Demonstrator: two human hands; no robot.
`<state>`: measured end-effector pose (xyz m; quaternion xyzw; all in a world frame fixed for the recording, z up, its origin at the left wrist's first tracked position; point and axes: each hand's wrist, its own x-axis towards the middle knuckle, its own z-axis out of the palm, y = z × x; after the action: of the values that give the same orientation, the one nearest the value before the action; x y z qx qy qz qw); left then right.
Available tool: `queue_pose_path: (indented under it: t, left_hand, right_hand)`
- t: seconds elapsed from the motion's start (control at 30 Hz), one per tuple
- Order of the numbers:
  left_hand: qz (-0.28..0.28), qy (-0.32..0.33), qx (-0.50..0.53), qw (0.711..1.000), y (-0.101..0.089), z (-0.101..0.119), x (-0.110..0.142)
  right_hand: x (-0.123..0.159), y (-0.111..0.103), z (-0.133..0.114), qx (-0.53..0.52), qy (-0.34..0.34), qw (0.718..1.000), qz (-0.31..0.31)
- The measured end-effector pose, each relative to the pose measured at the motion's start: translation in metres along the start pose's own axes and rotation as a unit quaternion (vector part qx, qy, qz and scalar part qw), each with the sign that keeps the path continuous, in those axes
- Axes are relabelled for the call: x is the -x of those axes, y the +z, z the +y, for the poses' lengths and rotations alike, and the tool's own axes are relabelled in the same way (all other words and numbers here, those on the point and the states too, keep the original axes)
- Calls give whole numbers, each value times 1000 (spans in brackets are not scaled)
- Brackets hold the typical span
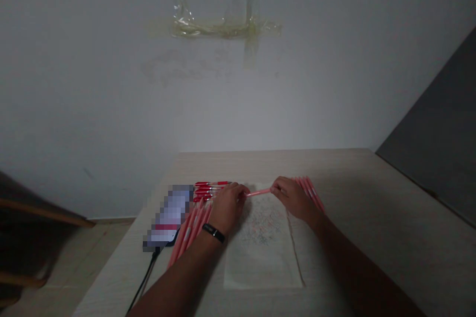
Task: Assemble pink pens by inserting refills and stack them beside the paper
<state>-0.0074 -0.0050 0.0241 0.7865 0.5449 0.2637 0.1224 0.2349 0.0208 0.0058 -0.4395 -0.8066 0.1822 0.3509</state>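
Note:
My left hand (pixel 228 206) and my right hand (pixel 293 199) both grip a pink pen (pixel 258 192), one at each end, above the top of a sheet of paper (pixel 262 262) printed with faint coloured marks. A black wristband (pixel 213 233) circles my left wrist. Beside my left hand lies a row of red-capped pens (pixel 208 190), partly hidden by that hand. Below them, several pink pens (pixel 191 232) lie slanted. Past my right hand, more pink pens (pixel 309 192) lie fanned out, with their near parts behind the hand.
A pale wood-grain table (pixel 372 218) holds everything. A pixelated phone (pixel 167 218) with a black cable (pixel 147 272) lies at left. Yellowed tape (pixel 219 27) marks the wall behind. A dark panel (pixel 435 133) stands at right, and a wooden chair (pixel 37 213) at far left.

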Motion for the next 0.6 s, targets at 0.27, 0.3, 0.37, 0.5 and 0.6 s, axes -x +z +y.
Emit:
queue_pose_path:
  t: [0.27,0.3,0.37,0.5,0.6]
  left_hand:
    - [-4,0,-2,1000,0,-1,0]
    - [-3,1,-2,1000,0,-1,0]
    - [0,1,-3,1000,1,-1,0]
    - [-5,-2,-1,1000,1,-1,0]
    - [0,0,2,1000,2,-2,0]
  right_hand:
    - [1,3,3,-40,26,998,34]
    - [1,3,3,-39,27,998,33]
    - [0,2,1,-32,28,999,24]
    - [-1,0,-2,-7,14,1000,14]
    - [-1,0,-3,-25,3,999,20]
